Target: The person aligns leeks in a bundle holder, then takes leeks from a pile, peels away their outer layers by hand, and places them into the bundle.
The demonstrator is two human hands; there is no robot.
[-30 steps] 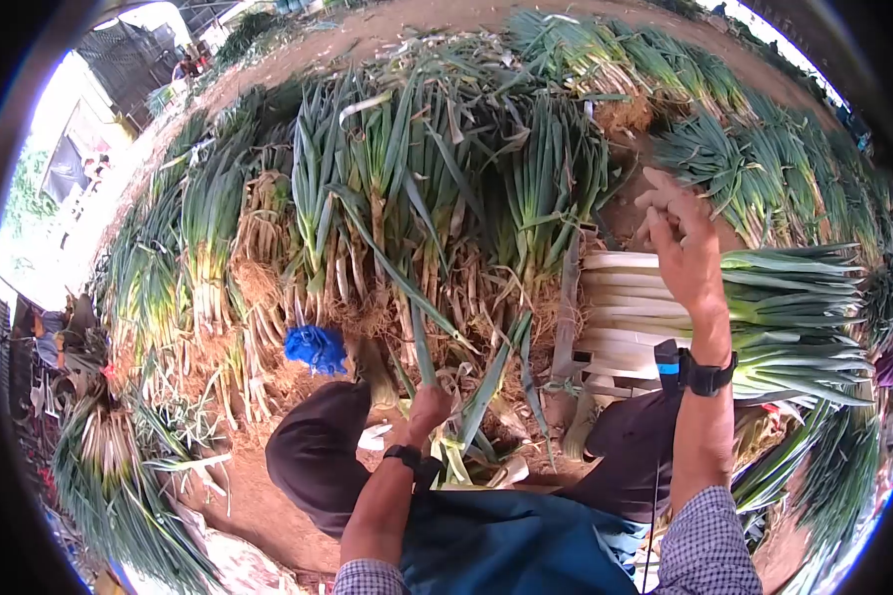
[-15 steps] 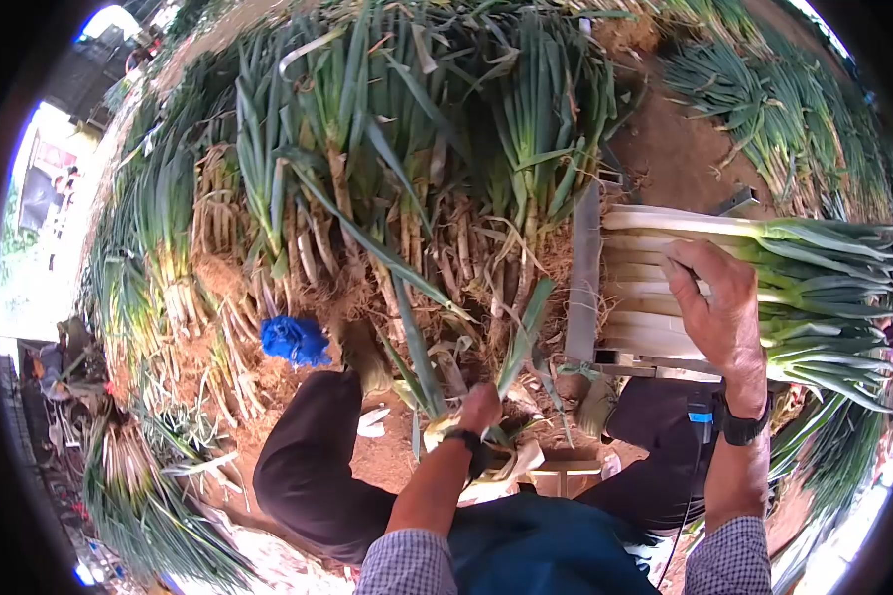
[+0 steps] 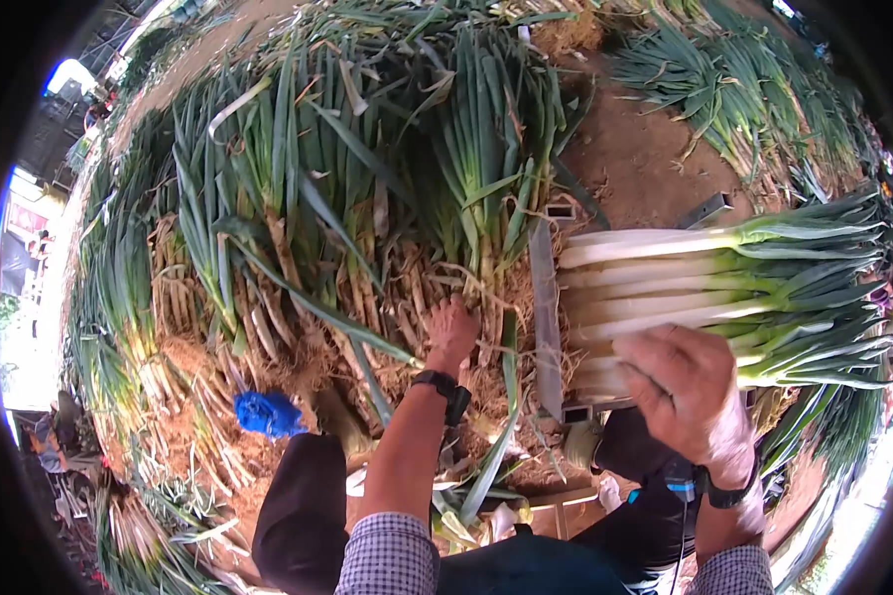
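Observation:
My left hand point(image 3: 452, 332) reaches into the lower stalks of an upright bunch of unpeeled green onions point(image 3: 481, 188); whether its fingers grip a stalk is hidden. My right hand point(image 3: 677, 392) hovers over the lower part of a row of peeled green onions point(image 3: 655, 273), its fingers curled and blurred by motion, with nothing visible between them. Those peeled onions lie side by side, white ends to the left, leaves to the right. A metal plate point(image 3: 545, 317) stands upright at their root ends.
A blue crumpled bundle point(image 3: 268, 414) lies left of my knee point(image 3: 301, 516). More onion bunches stand at the left point(image 3: 119, 258) and lie at the upper right point(image 3: 744, 99). Stripped leaves point(image 3: 488, 476) lie between my legs. A metal bracket point(image 3: 706, 210) sits behind the row.
My left hand has moved up from the loose leaves to the standing stalks. My right hand has come lower over the row. The view has shifted, and the blue bundle appears further left.

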